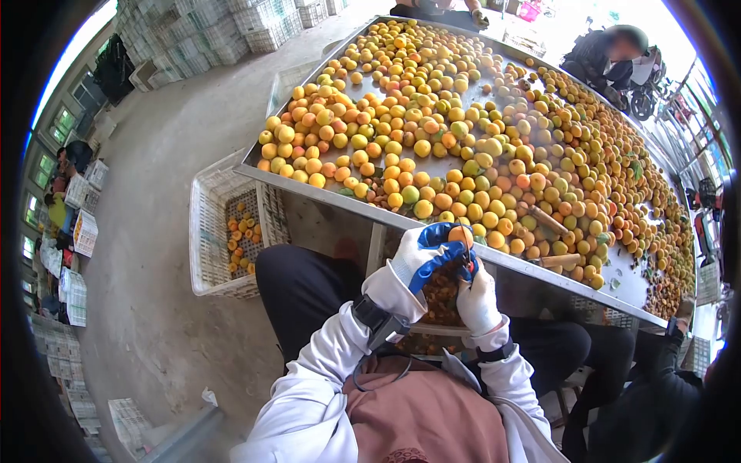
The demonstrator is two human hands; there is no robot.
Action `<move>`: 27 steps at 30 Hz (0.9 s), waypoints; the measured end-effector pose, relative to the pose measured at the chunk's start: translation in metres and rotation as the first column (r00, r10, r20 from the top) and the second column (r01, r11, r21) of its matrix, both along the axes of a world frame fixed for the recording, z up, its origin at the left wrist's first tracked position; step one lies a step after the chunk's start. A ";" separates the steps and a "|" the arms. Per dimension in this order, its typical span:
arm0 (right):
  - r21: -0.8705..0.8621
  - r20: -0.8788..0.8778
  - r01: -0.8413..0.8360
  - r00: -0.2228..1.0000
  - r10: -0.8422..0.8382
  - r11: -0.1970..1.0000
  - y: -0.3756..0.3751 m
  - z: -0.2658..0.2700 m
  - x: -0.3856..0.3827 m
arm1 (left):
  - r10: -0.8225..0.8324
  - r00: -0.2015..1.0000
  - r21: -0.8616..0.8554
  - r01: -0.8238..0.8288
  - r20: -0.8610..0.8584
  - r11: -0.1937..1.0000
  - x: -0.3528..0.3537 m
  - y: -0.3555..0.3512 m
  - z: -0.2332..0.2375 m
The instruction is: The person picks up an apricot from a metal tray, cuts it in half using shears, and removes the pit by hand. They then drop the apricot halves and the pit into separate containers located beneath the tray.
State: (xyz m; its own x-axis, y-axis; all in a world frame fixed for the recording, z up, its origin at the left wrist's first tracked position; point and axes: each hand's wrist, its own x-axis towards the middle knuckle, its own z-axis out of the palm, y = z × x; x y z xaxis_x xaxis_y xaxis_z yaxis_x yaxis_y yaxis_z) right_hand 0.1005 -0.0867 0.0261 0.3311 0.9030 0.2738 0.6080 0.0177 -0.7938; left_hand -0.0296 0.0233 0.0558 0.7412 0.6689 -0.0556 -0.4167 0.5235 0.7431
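My left hand (431,256), in a white glove with blue coating, is closed round an orange-yellow apricot (461,235) just over the table's near edge. Right beside it, my right hand (478,299), gloved the same way, is closed on a small dark tool with a bit of red (469,267). This tool is close against the apricot, and its shape is mostly hidden by the fingers. Beyond both hands, many loose apricots (423,147) cover the metal-rimmed sorting table (340,202). Under my hands, a crate holds small brownish pieces (444,297), partly hidden.
A white plastic crate (207,231) with some apricots stands on the floor at left. Two wooden sticks or handles (548,221) lie among the fruit. Other people sit at the far side (606,58) and right. Stacked crates (193,31) stand at the back left.
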 end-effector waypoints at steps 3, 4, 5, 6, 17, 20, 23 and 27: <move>-0.030 -0.009 0.030 0.999 -0.031 0.999 0.001 -0.005 -0.002 | 0.013 1.000 -0.026 -0.013 0.024 1.000 0.010 -0.002 -0.006; -0.061 -0.013 0.041 0.999 -0.042 0.997 0.000 -0.007 -0.003 | 0.016 1.000 -0.014 -0.016 0.016 1.000 0.012 -0.002 -0.011; -0.055 0.005 0.073 0.997 -0.072 0.996 -0.002 -0.017 -0.006 | 0.012 1.000 -0.015 -0.012 0.016 1.000 0.016 -0.003 -0.015; -0.055 0.005 0.076 0.997 -0.076 0.996 -0.002 -0.016 -0.008 | 0.077 0.995 0.018 -0.076 -0.069 0.997 0.021 -0.004 -0.017; 0.015 -0.889 -0.302 0.432 0.151 0.953 -0.007 -0.016 -0.001 | 0.020 1.000 0.036 -0.021 0.019 0.999 0.018 0.002 -0.014; 0.035 -0.207 0.041 0.978 -0.033 0.999 -0.008 0.009 0.004 | 0.053 0.997 0.111 -0.058 0.050 0.992 0.014 0.012 -0.008; 0.034 -0.364 0.149 0.923 -0.127 0.988 -0.005 0.032 0.020 | 0.236 0.968 0.434 -0.178 -0.084 0.883 0.017 0.015 -0.019; 0.026 -0.246 0.047 0.969 -0.040 0.999 0.012 0.056 0.031 | 0.486 0.856 0.933 -0.010 -0.178 0.360 0.016 -0.007 -0.004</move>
